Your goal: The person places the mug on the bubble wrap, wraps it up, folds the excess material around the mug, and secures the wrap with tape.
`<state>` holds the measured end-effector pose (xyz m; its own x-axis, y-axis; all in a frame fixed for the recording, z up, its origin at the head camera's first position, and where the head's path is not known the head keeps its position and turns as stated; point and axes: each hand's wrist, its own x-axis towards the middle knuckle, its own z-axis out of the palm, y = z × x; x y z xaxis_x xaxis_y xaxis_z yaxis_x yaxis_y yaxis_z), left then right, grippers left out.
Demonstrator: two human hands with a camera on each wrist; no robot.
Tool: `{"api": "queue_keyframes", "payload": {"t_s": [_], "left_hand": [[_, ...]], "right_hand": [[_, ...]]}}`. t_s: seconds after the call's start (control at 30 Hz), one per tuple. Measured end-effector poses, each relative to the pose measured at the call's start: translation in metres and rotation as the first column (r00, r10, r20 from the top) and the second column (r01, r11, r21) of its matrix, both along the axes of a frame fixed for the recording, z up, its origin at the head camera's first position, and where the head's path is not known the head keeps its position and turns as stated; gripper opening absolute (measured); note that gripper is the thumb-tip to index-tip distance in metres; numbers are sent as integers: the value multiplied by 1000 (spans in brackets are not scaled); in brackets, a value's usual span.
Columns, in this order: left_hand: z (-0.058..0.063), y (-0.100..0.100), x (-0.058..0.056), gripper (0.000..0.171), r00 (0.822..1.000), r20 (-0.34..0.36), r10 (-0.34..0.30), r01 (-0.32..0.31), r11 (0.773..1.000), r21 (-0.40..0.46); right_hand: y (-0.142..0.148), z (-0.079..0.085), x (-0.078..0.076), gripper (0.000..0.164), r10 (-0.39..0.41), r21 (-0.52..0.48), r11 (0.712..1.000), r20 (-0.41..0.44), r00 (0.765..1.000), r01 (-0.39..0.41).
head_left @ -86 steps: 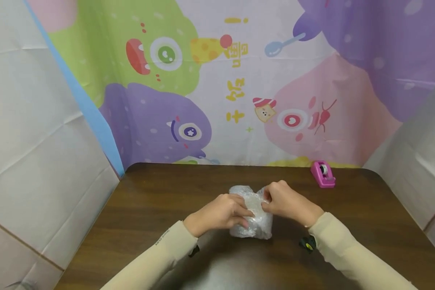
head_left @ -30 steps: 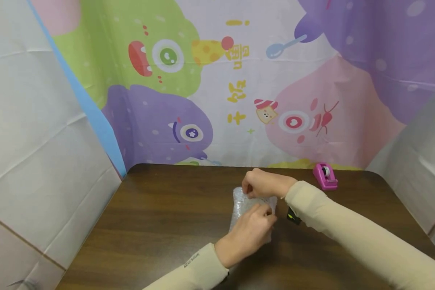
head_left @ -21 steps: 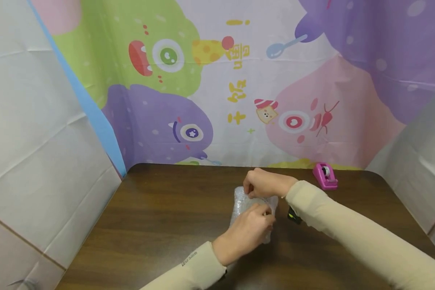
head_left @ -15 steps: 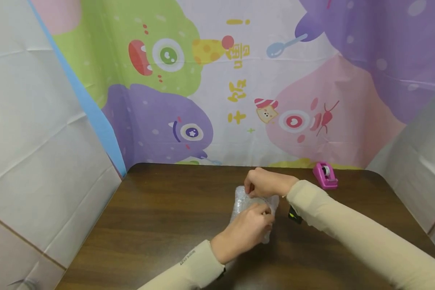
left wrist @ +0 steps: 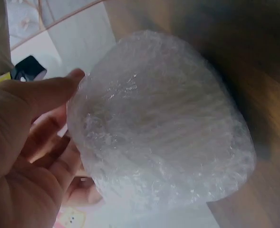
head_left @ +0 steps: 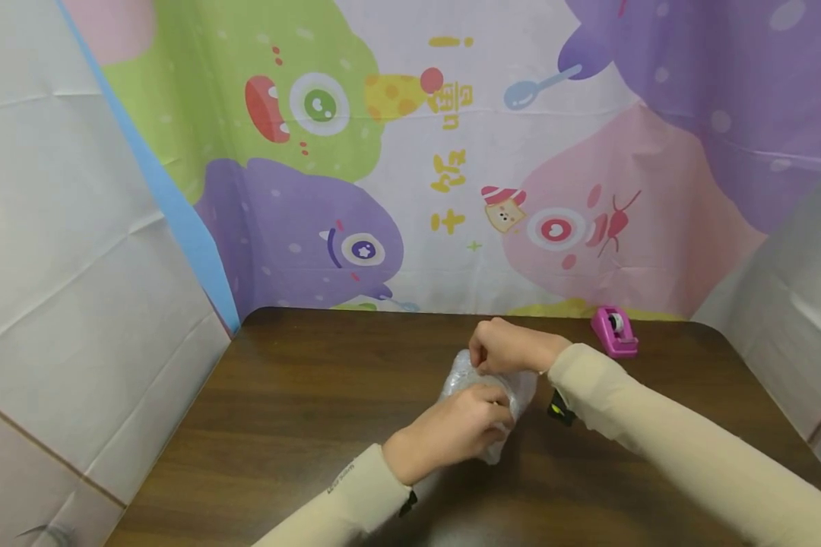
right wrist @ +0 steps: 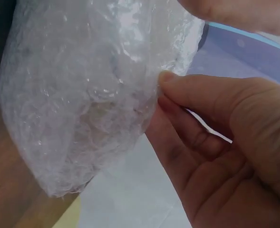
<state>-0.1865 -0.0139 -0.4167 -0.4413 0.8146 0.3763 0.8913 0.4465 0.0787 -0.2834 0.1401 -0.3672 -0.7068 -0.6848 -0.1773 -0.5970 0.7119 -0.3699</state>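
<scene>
A bundle of clear bubble wrap sits at the middle of the table, turned at a slant; whatever it encloses is hidden. My left hand reaches across the bundle's near side, and in the left wrist view its thumb and fingers pinch the edge of the wrap. At the far side, my right hand has its thumb and index finger pinching the wrap's edge, as the right wrist view shows. The plastic looks crinkled and folded over.
A pink tape dispenser with a roll in it stands at the back right of the brown wooden table. Behind the table hangs a cloth with cartoon monsters. Pale panels rise at both sides.
Since the oldest frame my right hand has moved to the bundle's far edge and my left hand across its near side. Lately the bundle has turned and shifted slightly right, both hands still on it.
</scene>
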Motion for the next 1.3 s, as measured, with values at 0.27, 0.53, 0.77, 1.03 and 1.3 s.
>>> {"api": "queue_keyframes", "payload": {"t_s": [0.27, 0.53, 0.77, 1.03, 1.3], "left_hand": [[3, -10, -5, 21, 991, 91, -99, 101, 995, -13], [2, -19, -8, 21, 983, 134, -122, 128, 991, -40], [3, -28, -7, 22, 983, 136, -125, 128, 992, -16], [1, -37, -11, 35, 982, 135, -134, 134, 991, 11], [1, -42, -14, 41, 987, 124, -100, 100, 995, 11]], "right_hand": [[6, 2, 5, 13, -60, 22, 998, 36, 998, 59], [12, 4, 11, 15, -87, 55, 995, 10, 996, 87], [24, 3, 20, 21, -126, 23, 992, 33, 992, 125], [32, 0, 33, 23, -192, -42, 979, 118, 974, 198], [35, 2, 42, 25, -215, -57, 973, 140, 966, 225]]}}
